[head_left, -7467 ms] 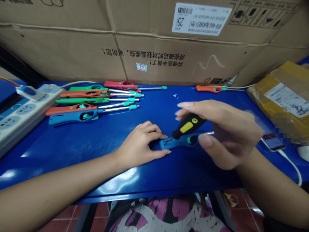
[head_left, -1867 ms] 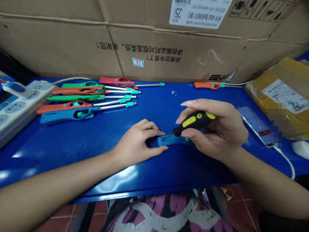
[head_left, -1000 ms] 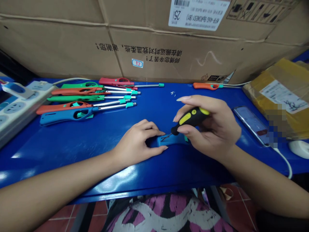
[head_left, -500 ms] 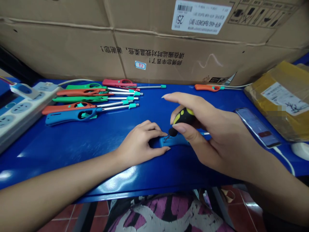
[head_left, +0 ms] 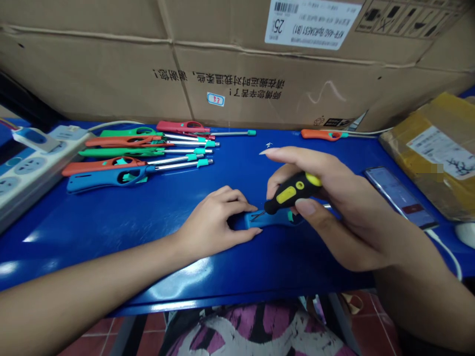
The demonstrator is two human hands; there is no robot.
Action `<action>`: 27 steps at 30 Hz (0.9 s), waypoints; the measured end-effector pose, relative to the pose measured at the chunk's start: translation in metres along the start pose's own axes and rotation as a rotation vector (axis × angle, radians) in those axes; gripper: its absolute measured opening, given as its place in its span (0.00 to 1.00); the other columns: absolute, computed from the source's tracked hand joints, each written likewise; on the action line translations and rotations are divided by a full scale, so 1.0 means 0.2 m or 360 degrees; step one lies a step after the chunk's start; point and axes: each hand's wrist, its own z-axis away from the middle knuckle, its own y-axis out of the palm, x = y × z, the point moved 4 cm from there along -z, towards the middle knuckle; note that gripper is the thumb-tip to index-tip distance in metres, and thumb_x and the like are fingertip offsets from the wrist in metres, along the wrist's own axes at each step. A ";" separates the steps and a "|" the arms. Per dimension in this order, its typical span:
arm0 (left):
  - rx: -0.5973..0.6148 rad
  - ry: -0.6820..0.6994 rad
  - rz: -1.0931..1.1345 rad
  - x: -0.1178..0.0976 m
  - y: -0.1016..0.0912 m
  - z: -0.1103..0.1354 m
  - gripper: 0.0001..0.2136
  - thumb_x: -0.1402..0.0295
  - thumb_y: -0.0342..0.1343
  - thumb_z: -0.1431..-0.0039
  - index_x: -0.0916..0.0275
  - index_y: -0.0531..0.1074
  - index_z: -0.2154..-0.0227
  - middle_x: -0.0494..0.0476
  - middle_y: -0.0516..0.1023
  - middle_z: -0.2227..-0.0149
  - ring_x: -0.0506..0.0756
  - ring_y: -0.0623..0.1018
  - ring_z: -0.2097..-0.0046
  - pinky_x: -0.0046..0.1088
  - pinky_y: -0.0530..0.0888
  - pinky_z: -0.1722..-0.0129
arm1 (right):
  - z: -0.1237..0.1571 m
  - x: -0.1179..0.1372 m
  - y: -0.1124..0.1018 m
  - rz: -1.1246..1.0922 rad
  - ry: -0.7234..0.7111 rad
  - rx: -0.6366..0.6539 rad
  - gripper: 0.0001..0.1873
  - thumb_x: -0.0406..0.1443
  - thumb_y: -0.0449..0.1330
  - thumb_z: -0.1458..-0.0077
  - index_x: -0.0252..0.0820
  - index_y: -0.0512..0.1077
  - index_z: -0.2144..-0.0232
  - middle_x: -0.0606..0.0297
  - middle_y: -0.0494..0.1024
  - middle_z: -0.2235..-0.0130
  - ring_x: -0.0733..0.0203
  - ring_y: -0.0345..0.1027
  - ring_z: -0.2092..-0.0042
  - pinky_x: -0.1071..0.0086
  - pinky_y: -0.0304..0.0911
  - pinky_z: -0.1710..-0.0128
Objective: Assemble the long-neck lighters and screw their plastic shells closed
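The right hand (head_left: 345, 212) is wrapped around a black and yellow screwdriver (head_left: 286, 195), with its pointing finger stuck out over the top. The screwdriver leans, and its thin tip goes down to the handle of a blue lighter (head_left: 276, 218). That lighter lies flat on the shiny blue counter (head_left: 148, 217), and its metal end runs behind the right hand. The left hand (head_left: 213, 222) has the handle's end pinched between thumb and fingers. Over to the left I see a bunch of lighters (head_left: 92, 182), red, green, orange and blue, lying close together near a white power strip (head_left: 29, 170). One orange lighter (head_left: 319, 135) sits at the back, by a big cardboard box (head_left: 111, 84). On the right are a phone (head_left: 401, 198) and a box with yellow tape (head_left: 415, 143).
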 end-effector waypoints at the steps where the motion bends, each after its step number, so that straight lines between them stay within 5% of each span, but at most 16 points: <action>1: 0.0000 0.0000 -0.0005 0.00 0.00 0.00 0.13 0.60 0.67 0.43 0.60 0.80 0.58 0.54 0.79 0.61 0.55 0.75 0.60 0.36 0.73 0.57 | -0.01 0.00 0.00 0.0068 -0.0041 -0.0044 0.26 0.32 0.51 0.33 0.39 0.58 0.34 0.56 0.76 0.45 0.57 0.74 0.49 0.60 0.73 0.47; 6: -0.0027 0.0002 0.0004 -0.01 0.00 0.00 0.11 0.63 0.67 0.43 0.59 0.79 0.59 0.52 0.77 0.63 0.54 0.74 0.61 0.33 0.72 0.59 | -0.02 0.02 0.03 0.0400 -0.0167 -0.0392 0.19 0.43 0.63 0.37 0.41 0.72 0.48 0.65 0.82 0.55 0.62 0.78 0.58 0.71 0.76 0.56; 11: 0.0002 0.0020 -0.0011 0.00 0.00 -0.01 0.12 0.61 0.66 0.42 0.60 0.80 0.57 0.55 0.79 0.61 0.56 0.74 0.60 0.37 0.72 0.57 | -0.02 0.03 0.05 0.0093 -0.0107 -0.0193 0.27 0.37 0.47 0.29 0.44 0.53 0.31 0.57 0.74 0.40 0.57 0.77 0.50 0.62 0.76 0.52; 17: 0.0029 0.0023 -0.0009 0.00 0.00 -0.01 0.10 0.62 0.66 0.42 0.60 0.80 0.59 0.55 0.79 0.60 0.57 0.76 0.59 0.37 0.73 0.57 | -0.03 0.06 0.04 0.0446 -0.0224 -0.0493 0.17 0.41 0.66 0.40 0.45 0.74 0.49 0.67 0.83 0.63 0.61 0.79 0.64 0.70 0.77 0.62; 22: -0.0017 0.0031 -0.0020 0.00 0.00 -0.01 0.12 0.61 0.66 0.42 0.60 0.80 0.58 0.56 0.80 0.60 0.58 0.76 0.59 0.38 0.73 0.57 | -0.04 0.03 0.06 0.0001 -0.0159 -0.0313 0.25 0.34 0.50 0.30 0.43 0.57 0.33 0.56 0.74 0.40 0.56 0.76 0.47 0.59 0.76 0.49; 27: -0.0001 0.0014 -0.0007 0.00 0.01 0.00 0.11 0.62 0.66 0.43 0.59 0.80 0.58 0.54 0.79 0.61 0.57 0.76 0.58 0.36 0.74 0.57 | -0.04 0.03 0.05 0.0174 -0.0340 -0.0359 0.13 0.35 0.63 0.37 0.42 0.74 0.50 0.63 0.81 0.59 0.60 0.77 0.56 0.67 0.76 0.54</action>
